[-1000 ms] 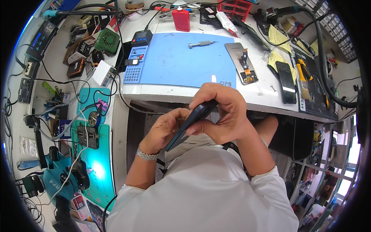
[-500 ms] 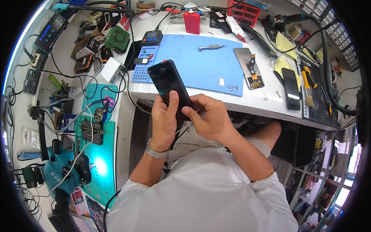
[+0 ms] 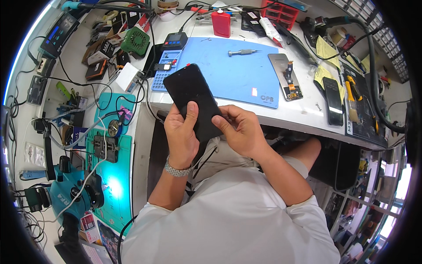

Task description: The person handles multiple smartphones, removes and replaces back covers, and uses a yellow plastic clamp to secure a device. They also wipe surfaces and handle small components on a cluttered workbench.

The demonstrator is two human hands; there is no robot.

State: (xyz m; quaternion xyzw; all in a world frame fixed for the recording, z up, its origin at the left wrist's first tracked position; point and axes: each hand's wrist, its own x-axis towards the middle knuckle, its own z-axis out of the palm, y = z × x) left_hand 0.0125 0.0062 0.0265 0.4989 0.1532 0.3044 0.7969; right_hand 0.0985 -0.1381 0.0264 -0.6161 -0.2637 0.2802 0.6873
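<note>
A black smartphone (image 3: 193, 90) with a dark screen is held tilted in front of me, over the near edge of the bench. My left hand (image 3: 182, 132) grips its lower left side, thumb on the glass. My right hand (image 3: 239, 130) holds the lower right side, its thumb at the edge and the fingers partly behind. A small red spot shows at the phone's top edge. Beyond it lies a blue work mat (image 3: 233, 75) with a metal precision screwdriver (image 3: 244, 52). A detached phone screen with a flex cable (image 3: 285, 79) rests at the mat's right edge.
Another dark phone (image 3: 332, 101) and yellow-handled tools (image 3: 351, 90) lie at the right. A red bottle (image 3: 221, 24) and a white tube (image 3: 270, 31) stand farther back. To my left are a teal microscope (image 3: 70, 193), a green mat (image 3: 118, 207), a green fan (image 3: 135, 42) and loose cables.
The phone has turned so its screen faces me more squarely and looks evenly dark. My left hand has shifted slightly left with it. Both hands keep hold.
</note>
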